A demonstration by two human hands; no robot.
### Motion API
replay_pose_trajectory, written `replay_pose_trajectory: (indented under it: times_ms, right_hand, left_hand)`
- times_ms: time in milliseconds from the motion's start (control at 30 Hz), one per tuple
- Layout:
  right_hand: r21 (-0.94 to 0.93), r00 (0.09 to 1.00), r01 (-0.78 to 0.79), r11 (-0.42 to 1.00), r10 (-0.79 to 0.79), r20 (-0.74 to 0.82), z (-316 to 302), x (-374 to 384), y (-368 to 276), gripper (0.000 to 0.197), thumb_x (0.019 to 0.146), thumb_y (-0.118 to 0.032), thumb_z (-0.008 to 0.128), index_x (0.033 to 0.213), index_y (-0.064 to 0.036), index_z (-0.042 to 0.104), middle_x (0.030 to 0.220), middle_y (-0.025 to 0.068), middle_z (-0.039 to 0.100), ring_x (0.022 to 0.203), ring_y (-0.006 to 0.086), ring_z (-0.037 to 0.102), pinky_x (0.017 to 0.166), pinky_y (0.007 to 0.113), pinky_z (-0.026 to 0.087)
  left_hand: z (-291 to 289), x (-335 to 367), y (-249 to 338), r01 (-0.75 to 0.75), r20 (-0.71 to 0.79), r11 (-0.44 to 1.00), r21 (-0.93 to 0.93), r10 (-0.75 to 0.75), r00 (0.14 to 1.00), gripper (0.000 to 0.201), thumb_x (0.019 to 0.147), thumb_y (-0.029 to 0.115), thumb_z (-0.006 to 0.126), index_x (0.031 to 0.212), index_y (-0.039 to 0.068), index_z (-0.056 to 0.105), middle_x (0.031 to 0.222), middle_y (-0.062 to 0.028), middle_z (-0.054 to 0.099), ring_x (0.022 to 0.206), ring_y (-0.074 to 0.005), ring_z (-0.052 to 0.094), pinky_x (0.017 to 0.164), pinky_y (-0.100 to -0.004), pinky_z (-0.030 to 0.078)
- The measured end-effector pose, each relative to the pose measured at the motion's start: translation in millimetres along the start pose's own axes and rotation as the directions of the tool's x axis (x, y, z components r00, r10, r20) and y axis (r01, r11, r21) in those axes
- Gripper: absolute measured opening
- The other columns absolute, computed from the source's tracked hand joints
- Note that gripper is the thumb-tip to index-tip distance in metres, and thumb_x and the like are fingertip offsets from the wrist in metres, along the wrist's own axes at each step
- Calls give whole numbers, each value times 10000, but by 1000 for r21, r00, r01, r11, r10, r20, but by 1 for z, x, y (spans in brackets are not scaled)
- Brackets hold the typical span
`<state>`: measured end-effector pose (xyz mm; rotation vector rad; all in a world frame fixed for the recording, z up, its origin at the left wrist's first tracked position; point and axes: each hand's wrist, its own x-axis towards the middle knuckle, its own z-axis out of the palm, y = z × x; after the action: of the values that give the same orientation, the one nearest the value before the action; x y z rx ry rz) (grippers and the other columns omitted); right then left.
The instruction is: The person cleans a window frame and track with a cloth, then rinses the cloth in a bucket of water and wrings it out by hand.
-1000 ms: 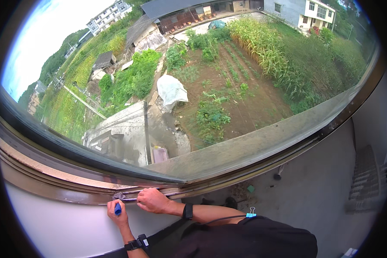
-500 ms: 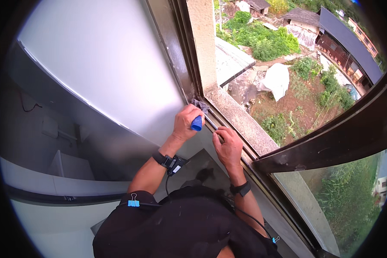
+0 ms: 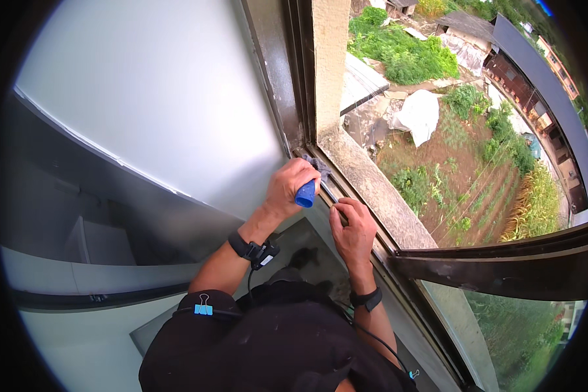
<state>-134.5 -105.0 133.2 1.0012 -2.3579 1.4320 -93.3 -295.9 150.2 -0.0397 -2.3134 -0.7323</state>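
Observation:
My left hand (image 3: 290, 189) is closed around a blue tube-shaped handle (image 3: 305, 195), whose open end faces up toward me. Bunched grey cloth (image 3: 318, 168) lies just beyond that hand, in the corner of the dark window track (image 3: 351, 195); the hand hides how handle and cloth meet. At the track, a short way nearer to me, my right hand (image 3: 355, 232) has its fingers curled in and its thumb close to the forefinger. Whatever may sit between those fingertips is too small to make out.
A white panel (image 3: 157, 85) rises on the left of the track. Outside runs a rough stone sill (image 3: 385, 193), with a garden far below. A dark-framed window sash (image 3: 503, 271) juts out at the right. Cables run along both my arms.
The view has shifted, showing more of the garden rows. Both hands stay at the track, the left one still gripping the blue handle beside the cloth.

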Motion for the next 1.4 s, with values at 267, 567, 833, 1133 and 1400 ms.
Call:
replay_pose_trajectory:
  times_ms: [267, 567, 833, 1133, 1400]
  right_hand:
    - [26, 999, 2, 1000, -1, -40, 0, 0, 4, 81, 828, -117, 727, 871, -61, 686, 956, 83, 689, 880, 287, 653, 768, 386, 516]
    - [30, 999, 5, 1000, -4, -43, 2, 1, 4, 84, 825, -116, 729, 869, -63, 680, 949, 80, 686, 872, 288, 652, 760, 388, 515]
    - [27, 999, 4, 1000, -3, -39, 0, -1, 6, 93, 826, -129, 731, 871, -66, 680, 948, 78, 690, 862, 287, 653, 755, 392, 519]
    - [19, 999, -19, 1000, 20, -50, 2, 2, 5, 91, 829, -136, 728, 862, -68, 677, 935, 72, 689, 854, 283, 650, 751, 393, 520]
    - [19, 999, -1, 1000, 1, -37, 1, -1, 4, 97, 823, -136, 732, 869, -70, 676, 943, 78, 681, 865, 289, 644, 754, 394, 516]
  left_hand:
    - [-14, -1, 15, 104, -190, 993, -56, -113, 975, 118, 775, -3, 732, 889, 8, 703, 945, -133, 700, 869, -264, 698, 781, -329, 555]
    - [-26, -8, 27, 6, 2, 995, -100, -5, 1000, 159, 759, -6, 723, 908, 38, 691, 942, -136, 693, 869, -279, 699, 760, -341, 564]
    - [0, 0, -7, -25, 33, 999, -30, 26, 999, 188, 761, -15, 727, 933, 45, 684, 979, -125, 680, 873, -302, 690, 755, -355, 567]
    - [-31, 27, 21, 30, -86, 997, -73, -36, 996, 103, 774, 2, 706, 875, 15, 685, 928, -137, 693, 859, -269, 692, 776, -330, 552]
    - [-30, 7, 9, 79, 5, 994, -69, -79, 997, 118, 759, 14, 715, 872, 14, 681, 906, -132, 690, 849, -267, 696, 765, -336, 553]
